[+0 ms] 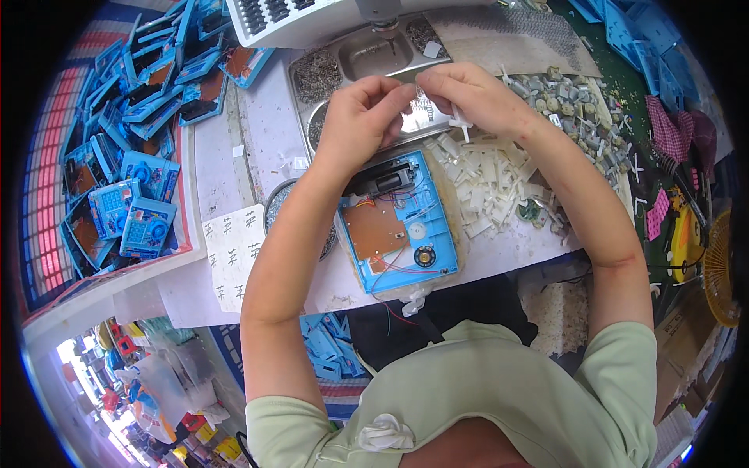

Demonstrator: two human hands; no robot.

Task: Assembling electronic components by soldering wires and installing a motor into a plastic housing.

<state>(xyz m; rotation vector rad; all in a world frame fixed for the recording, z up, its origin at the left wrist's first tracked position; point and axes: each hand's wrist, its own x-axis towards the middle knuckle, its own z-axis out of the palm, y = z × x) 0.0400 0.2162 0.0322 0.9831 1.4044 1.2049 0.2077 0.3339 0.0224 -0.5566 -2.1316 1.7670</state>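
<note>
Above the metal tray (355,61), my left hand (360,117) has its thumb and fingers closed in a pinch; what it holds, if anything, is too small to make out. Close beside it, my right hand (476,100) is closed too, with a small white plastic piece (460,123) hanging from its fingers. Below both hands lies an opened blue toy casing (438,234), inside up. It shows a brown circuit board (376,228), thin wires and a round speaker (424,257).
White plastic pieces (491,183) lie heaped right of the casing, with small grey motors (573,105) beyond. A round dish (275,204) sits by my left forearm. Blue casings (148,93) pile up at left. A machine head (382,19) hangs over the tray. Marked paper (232,249) lies nearby.
</note>
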